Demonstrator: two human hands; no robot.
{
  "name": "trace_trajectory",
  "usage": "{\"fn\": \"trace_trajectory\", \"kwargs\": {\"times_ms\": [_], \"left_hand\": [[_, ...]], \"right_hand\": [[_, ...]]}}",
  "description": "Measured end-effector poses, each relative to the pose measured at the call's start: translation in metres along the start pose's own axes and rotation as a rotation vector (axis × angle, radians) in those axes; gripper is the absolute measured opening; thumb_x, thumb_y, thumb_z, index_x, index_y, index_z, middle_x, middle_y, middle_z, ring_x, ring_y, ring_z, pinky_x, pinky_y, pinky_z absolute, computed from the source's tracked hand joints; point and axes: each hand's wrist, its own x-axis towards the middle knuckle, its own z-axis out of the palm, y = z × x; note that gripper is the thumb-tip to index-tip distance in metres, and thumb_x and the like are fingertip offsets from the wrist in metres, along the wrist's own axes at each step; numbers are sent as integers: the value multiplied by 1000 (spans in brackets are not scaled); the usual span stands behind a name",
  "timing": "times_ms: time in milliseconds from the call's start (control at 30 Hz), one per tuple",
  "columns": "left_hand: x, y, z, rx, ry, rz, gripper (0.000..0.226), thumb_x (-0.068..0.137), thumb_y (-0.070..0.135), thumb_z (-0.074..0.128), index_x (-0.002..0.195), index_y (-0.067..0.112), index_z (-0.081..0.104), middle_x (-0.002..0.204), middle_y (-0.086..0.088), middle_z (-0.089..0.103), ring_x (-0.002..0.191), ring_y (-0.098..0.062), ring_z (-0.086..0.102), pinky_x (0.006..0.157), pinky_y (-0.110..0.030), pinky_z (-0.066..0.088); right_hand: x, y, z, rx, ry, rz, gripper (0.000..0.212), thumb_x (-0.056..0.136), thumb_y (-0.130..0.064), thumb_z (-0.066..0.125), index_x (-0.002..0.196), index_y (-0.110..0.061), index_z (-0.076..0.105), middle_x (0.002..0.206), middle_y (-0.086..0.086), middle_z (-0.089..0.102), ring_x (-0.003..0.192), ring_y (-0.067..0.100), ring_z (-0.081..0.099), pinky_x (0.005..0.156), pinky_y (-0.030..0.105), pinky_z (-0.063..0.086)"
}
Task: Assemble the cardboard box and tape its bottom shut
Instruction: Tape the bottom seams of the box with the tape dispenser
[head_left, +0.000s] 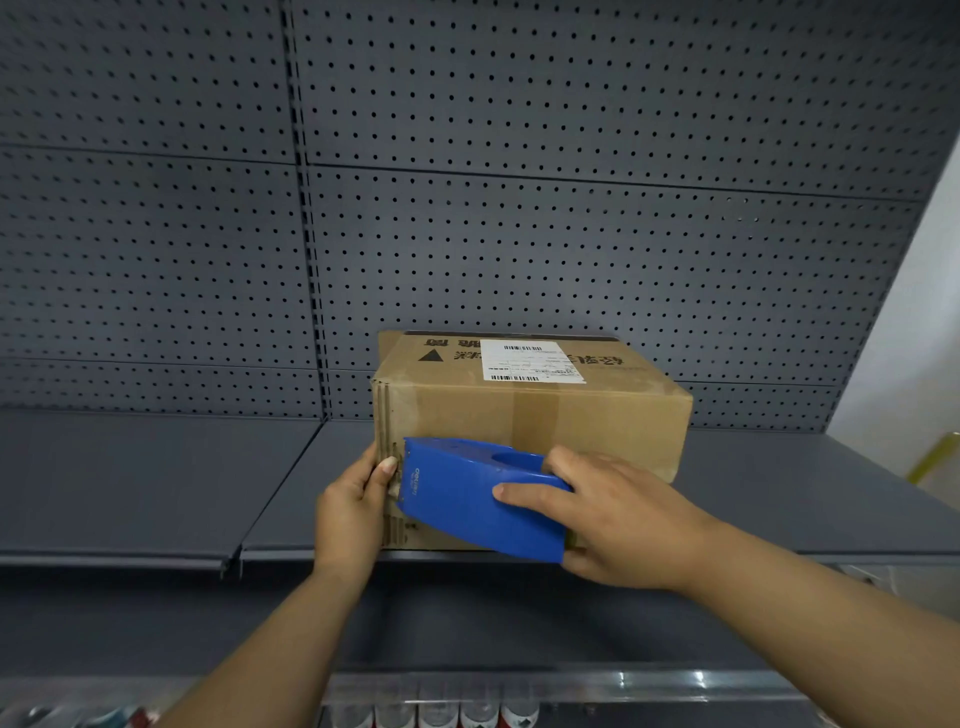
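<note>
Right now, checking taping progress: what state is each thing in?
Cardboard box: assembled, on the shelf, label on top.
Tape dispenser: pressed against the box's front.
Left hand: holding the box's left corner.
Right hand: gripping the dispenser.

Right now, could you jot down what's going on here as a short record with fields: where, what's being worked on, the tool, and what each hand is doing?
place: grey metal shelf backed by a pegboard panel
item: cardboard box standing on the shelf, a white shipping label on its top face
tool: blue tape dispenser held against the box's near face
left hand: grip on the box's near left corner, thumb on the cardboard
right hand: grip round the dispenser
below: bottles on a lower shelf
</note>
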Motion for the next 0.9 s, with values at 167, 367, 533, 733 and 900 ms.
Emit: {"fn": "trace_trajectory", "kwargs": {"times_ms": [167, 367, 533, 733, 900], "left_hand": [[-1, 1, 2, 16, -6, 5, 33, 96, 20, 47, 126, 19, 58, 110, 1, 68, 103, -12, 61, 91, -30, 48], [-2, 3, 6, 1, 14, 4, 32, 96, 19, 47, 125, 18, 59, 110, 2, 67, 100, -9, 60, 87, -24, 45], [-3, 3, 4, 1, 11, 0, 32, 95, 18, 48, 125, 19, 59, 109, 4, 67, 102, -11, 61, 90, -26, 46], [-3, 4, 5, 14, 10, -11, 33, 95, 19, 48, 126, 20, 58, 110, 1, 68, 101, -12, 62, 91, -29, 48], [-4, 6, 5, 15, 23, -2, 33, 95, 18, 48, 127, 19, 57, 110, 1, 67, 98, -10, 60, 88, -25, 46]], "right_hand": [[1, -4, -4, -10, 20, -17, 76, 56, -36, 76, 124, -30, 44, 80, 1, 54, 53, 13, 50, 44, 19, 36], [1, -5, -8, 47, 61, -6, 66, 64, -57, 67, 121, -31, 46, 75, 1, 52, 54, 15, 49, 47, 22, 41], [-2, -3, -6, 9, 48, -28, 70, 60, -42, 73, 123, -31, 45, 77, 2, 54, 54, 16, 52, 47, 23, 43], [-4, 0, -8, 3, 32, -35, 73, 58, -36, 74, 124, -31, 44, 79, 2, 54, 54, 16, 52, 45, 23, 44], [-10, 5, -15, 5, 10, -9, 69, 58, -39, 73, 121, -32, 47, 76, 0, 53, 52, 14, 51, 47, 17, 37]]}}
